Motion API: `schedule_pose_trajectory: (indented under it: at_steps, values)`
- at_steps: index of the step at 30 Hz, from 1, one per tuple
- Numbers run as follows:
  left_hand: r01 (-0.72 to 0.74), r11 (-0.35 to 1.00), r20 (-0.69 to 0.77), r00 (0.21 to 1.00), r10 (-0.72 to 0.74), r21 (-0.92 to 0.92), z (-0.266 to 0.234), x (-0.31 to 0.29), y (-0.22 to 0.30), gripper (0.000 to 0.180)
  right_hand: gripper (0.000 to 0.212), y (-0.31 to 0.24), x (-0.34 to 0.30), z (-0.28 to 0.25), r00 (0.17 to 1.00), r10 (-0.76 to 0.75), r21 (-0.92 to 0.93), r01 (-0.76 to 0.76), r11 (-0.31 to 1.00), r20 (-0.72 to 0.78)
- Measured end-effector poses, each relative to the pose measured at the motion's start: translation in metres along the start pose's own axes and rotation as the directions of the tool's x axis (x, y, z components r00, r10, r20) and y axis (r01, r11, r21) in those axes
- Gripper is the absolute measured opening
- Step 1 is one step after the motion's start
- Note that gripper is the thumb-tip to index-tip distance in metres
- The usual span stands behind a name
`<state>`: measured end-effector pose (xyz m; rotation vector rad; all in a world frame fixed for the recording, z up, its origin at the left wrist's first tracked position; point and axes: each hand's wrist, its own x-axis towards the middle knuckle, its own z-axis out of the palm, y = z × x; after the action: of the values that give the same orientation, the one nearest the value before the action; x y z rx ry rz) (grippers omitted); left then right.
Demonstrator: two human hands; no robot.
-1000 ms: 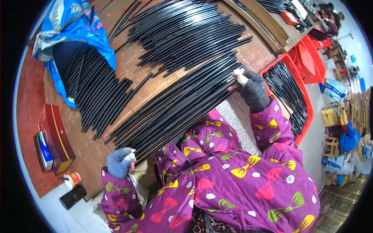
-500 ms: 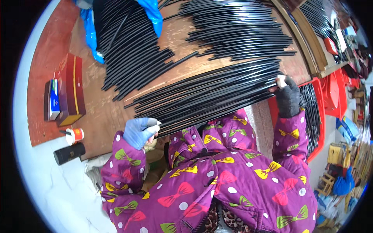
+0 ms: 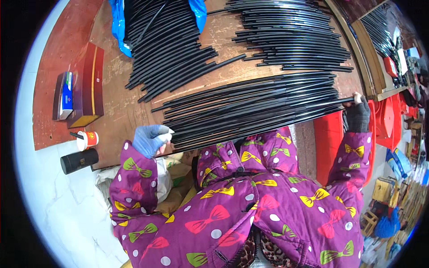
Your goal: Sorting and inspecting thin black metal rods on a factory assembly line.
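A bundle of long thin black rods (image 3: 250,105) lies along the near side of the wooden table. At its right, my right hand (image 3: 359,117), in a dark grey fingerless glove, pinches the end of one black rod (image 3: 343,102) that sticks out past the others. By the bundle's left ends is my left hand (image 3: 151,140), in a blue-grey fingerless glove. Its fingers are curled closed against the rod ends, and what lies between them is hidden.
Two more rod piles lie farther back, the left pile (image 3: 172,58) in a blue plastic bag (image 3: 119,29), the other pile (image 3: 295,35) at right. A dark red box (image 3: 89,85), a paper cup (image 3: 87,140) and a black cylinder (image 3: 79,161) stand left. A red crate (image 3: 328,145) sits right.
My right hand has moved outward to the right, and the rod end in it now juts beyond the bundle. My left hand has shifted left to the rods' ends. The whole view has shifted slightly.
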<state>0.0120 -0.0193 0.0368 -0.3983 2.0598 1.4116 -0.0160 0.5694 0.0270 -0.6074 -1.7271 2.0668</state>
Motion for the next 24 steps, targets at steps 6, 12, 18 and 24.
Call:
schedule_pose_trajectory:
  at_steps: [6,12,18,24]
  values:
    - [-0.095,0.989,-0.054,0.994,0.09,-0.109,0.009,0.005,-0.008,0.015,0.022,0.001,0.011,0.004,0.993,0.102,-0.348,-0.072,0.935,0.067]
    - [-0.131,0.979,-0.192,0.968,0.161,0.158,0.013,0.003,-0.003,0.013,0.016,0.011,0.028,0.006,0.875,-0.381,-0.843,0.429,0.324,0.299]
    - [-0.26,0.907,-0.172,0.929,0.329,0.332,0.028,0.018,0.02,0.015,0.009,0.013,0.015,0.094,0.715,-0.273,-0.686,0.697,0.207,0.644]
    - [-0.43,0.72,-0.143,0.798,0.585,0.544,0.045,0.048,0.044,0.012,0.012,0.03,0.028,0.119,0.612,-0.305,-0.624,0.779,0.07,0.73]
